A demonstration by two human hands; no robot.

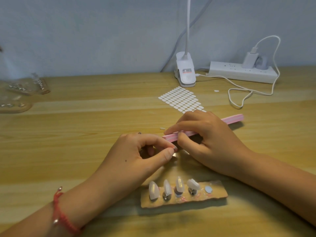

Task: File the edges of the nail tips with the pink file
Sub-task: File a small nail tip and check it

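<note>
Caught mid-filing, seemingly: gripped the file (234, 119) in the right hand (210, 142), set its near end apparently against a tip (176, 153) pinched in the left hand (142, 156), just above the table (85, 134). Judged next: short strokes along that edge, then swapping among four more on the holder (217, 192). Spotted a lamp label (187, 71), too small to read.
</note>
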